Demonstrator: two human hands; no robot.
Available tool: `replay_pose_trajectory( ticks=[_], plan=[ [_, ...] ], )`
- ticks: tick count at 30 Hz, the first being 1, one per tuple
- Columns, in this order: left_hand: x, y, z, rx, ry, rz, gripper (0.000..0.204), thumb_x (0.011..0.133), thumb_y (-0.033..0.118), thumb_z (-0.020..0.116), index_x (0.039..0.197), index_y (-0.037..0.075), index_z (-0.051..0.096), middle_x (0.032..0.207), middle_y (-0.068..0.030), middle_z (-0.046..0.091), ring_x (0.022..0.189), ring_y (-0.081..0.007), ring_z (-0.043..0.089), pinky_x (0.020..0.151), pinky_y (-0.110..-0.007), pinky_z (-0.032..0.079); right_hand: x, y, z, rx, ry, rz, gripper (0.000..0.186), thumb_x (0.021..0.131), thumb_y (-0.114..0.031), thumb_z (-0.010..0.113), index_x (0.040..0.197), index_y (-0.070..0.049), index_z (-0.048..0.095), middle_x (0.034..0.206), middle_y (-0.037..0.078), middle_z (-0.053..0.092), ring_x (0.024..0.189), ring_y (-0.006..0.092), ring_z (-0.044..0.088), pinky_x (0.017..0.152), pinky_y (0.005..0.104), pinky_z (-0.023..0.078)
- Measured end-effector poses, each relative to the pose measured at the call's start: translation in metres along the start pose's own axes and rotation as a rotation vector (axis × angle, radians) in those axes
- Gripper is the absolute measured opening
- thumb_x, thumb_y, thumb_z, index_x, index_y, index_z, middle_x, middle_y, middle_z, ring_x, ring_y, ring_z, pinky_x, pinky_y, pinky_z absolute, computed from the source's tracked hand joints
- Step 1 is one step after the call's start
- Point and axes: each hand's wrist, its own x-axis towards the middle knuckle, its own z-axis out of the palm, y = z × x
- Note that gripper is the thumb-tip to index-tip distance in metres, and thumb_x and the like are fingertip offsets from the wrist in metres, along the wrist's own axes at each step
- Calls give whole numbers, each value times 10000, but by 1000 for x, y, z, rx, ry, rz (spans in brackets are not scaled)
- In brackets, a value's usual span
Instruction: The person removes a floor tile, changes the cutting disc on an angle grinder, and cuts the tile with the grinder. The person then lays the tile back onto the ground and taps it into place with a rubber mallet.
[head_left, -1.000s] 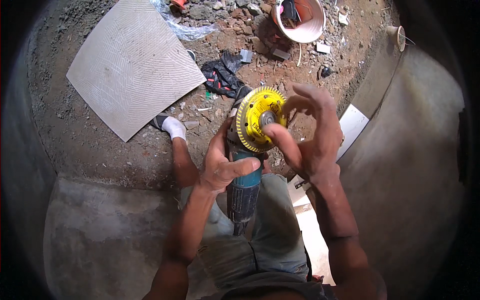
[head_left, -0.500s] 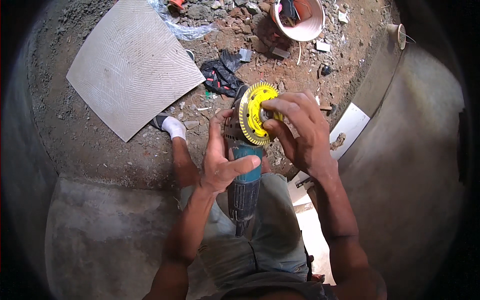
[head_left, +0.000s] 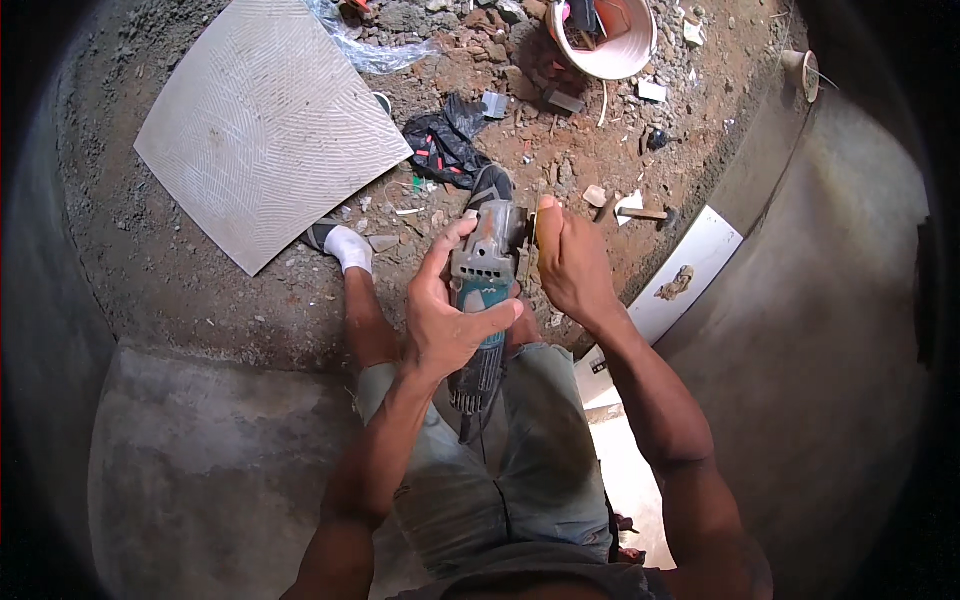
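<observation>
Above my lap, my left hand is closed round a dusty teal-and-black angle grinder, with fingers beside its metal head and thumb across the body. The tool's cord hangs down between my legs. At the right side of the head, my right hand grips the yellow cutting disc, now almost edge-on and mostly hidden by my fingers and the head; its centre nut is out of sight.
A large ridged tile lies upper left. A bucket, black plastic bag, rubble and a hammer are on the dirt ahead. A white board lies along the concrete ledge at right.
The grinder has turned so the disc's face points rightward instead of up at me. My right hand, earlier spread by the hub, has moved slightly down and left and closed on the disc.
</observation>
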Motion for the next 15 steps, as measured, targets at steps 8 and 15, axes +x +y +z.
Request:
replay_pose_trajectory(
  ticks=[8,15],
  plan=[
    [-5,-2,-5,-269,-64,-49,919,688,50,874,1452,-41,373,1285,-128,583,1113,-164,614,973,-330,508,12,13,-12,473,74,-122,414,1037,-385,495,1048,8,623,1108,189,635,1034,273,611,885,377,471],
    [-9,1,-8,-495,-164,-225,1023,662,43,868,1499,-1,282,1288,-140,566,1075,-231,654,928,-377,555,22,8,14,1357,-288,-147,375,979,-328,646,994,43,701,1072,193,725,892,188,703,814,320,566]
  ],
)
